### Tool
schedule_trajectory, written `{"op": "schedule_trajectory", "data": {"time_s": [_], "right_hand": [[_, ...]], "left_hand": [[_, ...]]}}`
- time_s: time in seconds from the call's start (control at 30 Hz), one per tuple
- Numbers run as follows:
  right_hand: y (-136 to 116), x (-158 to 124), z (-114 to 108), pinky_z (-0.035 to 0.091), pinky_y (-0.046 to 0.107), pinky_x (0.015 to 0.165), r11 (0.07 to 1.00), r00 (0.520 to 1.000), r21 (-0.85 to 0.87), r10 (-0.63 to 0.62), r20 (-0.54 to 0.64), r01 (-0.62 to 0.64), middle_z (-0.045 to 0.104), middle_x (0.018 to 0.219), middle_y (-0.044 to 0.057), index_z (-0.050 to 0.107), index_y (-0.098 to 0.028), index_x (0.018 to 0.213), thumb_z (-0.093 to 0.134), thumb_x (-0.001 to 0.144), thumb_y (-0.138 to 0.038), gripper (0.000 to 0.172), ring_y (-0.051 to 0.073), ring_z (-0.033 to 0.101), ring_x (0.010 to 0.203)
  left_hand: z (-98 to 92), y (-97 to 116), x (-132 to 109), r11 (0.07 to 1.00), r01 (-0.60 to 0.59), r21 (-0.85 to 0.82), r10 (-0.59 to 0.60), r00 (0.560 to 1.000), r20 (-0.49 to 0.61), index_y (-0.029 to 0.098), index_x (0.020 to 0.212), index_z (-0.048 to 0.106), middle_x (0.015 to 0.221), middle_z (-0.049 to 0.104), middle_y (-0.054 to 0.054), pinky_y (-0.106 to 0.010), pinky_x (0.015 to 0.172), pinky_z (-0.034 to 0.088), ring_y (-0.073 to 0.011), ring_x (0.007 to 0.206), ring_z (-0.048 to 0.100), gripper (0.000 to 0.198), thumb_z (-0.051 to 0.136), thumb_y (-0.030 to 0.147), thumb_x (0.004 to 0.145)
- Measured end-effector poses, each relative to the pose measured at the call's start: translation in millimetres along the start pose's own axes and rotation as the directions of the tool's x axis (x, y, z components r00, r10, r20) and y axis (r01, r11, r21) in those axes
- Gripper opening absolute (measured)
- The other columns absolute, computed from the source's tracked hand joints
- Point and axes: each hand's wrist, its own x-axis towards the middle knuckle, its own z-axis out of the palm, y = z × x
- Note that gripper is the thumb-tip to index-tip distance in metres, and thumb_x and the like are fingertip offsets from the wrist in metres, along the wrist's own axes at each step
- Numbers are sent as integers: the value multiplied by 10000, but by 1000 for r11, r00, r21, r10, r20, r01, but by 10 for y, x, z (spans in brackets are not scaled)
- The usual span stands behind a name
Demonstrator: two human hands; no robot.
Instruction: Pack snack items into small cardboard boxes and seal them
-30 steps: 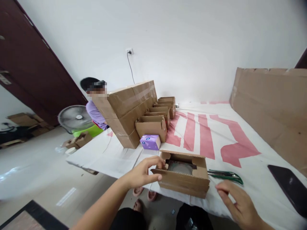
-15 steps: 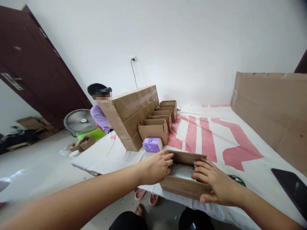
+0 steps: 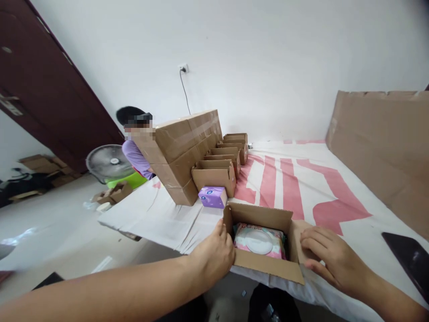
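Note:
A small cardboard box (image 3: 264, 264) lies at the near edge of the table with its flaps spread open. Inside it I see a pink and white pack with a round white lid (image 3: 259, 241). My left hand (image 3: 214, 257) grips the box's left side flap, thumb up along the corner. My right hand (image 3: 330, 259) presses the right flap down and outward, fingers curled over it.
A purple tissue pack (image 3: 212, 197) sits behind the box. Several open cartons (image 3: 216, 174) line up beside a long stack of sealed cartons (image 3: 182, 147). A dark phone (image 3: 407, 259) lies at right. Flat cardboard (image 3: 382, 143) leans at right. A person sits behind the stack near a fan (image 3: 109, 162).
The box's flaps, folded over the top before, are now spread open, showing the pink pack. Both hands moved from the top of the box to its side flaps. The green cutter is hidden.

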Motion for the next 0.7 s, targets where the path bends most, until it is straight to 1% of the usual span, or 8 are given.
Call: {"op": "schedule_trajectory", "data": {"time_s": [0.13, 0.2, 0.27, 0.4, 0.5, 0.53, 0.6, 0.7], "right_hand": [[-130, 393, -132, 476, 349, 708, 998, 977, -28, 68, 201, -64, 652, 874, 66, 613, -207, 911, 514, 916, -300, 136, 218, 601, 814], [-213, 671, -168, 481, 354, 726, 999, 941, -41, 36, 337, -24, 663, 918, 69, 619, -195, 925, 569, 868, -229, 83, 230, 613, 850], [-294, 956, -120, 487, 365, 764, 996, 876, -35, -58, 480, 84, 676, 962, 76, 631, -181, 944, 624, 806, -185, 139, 249, 624, 904], [-417, 1426, 333, 503, 395, 827, 950, 691, 27, -245, 680, 311, 669, 1120, 123, 624, -136, 1110, 733, 634, -142, 489, 289, 632, 979], [-446, 1636, 905, 500, 469, 886, 920, 626, 101, -334, 705, 378, 680, 1102, 124, 684, -161, 976, 752, 600, -134, 382, 326, 623, 1037], [-442, 1680, 1100, 504, 482, 888, 920, 618, 122, -344, 707, 372, 699, 1030, 97, 701, -192, 854, 784, 564, -153, 304, 331, 629, 1030], [-418, 1737, 1446, 520, 494, 855, 936, 658, 146, -330, 677, 320, 694, 796, 41, 659, -237, 610, 802, 569, -204, 152, 312, 665, 932], [-358, 1766, 1784, 550, 426, 700, 956, 800, 200, -289, 525, 214, 537, 494, -13, 557, -251, 423, 762, 658, -297, 315, 230, 678, 685]], "left_hand": [[-20, -17, 39, 994, 9, -109, -8, 1000, 3, 75, 974, 734, 954, 727, -249, -626, 1005, 241, -420, 942, 644, 266, 623, 157, 746], [-50, -30, 75, 993, 1, -116, 5, 999, 53, 80, 926, 744, 902, 739, -230, -596, 1018, 238, -389, 884, 659, 228, 632, 147, 740], [-88, -30, 120, 995, -5, -102, 17, 993, 120, 103, 904, 749, 888, 748, -206, -563, 1011, 258, -353, 853, 666, 201, 620, 146, 755], [-148, -15, 214, 994, -9, -106, 31, 979, 203, 105, 854, 746, 862, 750, -204, -532, 945, 324, -328, 803, 674, 155, 634, 132, 750], [-192, -33, 261, 991, -2, -134, 35, 970, 242, 117, 757, 727, 789, 748, -183, -498, 889, 379, -297, 737, 680, 73, 660, 126, 731], [-212, -49, 267, 990, -11, -140, 48, 962, 268, 123, 747, 716, 774, 745, -172, -472, 852, 406, -284, 717, 680, 57, 664, 133, 726], [-259, -87, 265, 985, -44, -166, 95, 944, 315, 117, 815, 698, 753, 736, -156, -410, 738, 448, -265, 674, 675, 119, 676, 174, 713], [-321, -132, 242, 975, -69, -213, 138, 934, 329, 75, 1003, 642, 749, 724, -135, -362, 580, 451, -261, 618, 668, 351, 687, 229, 691]]}}
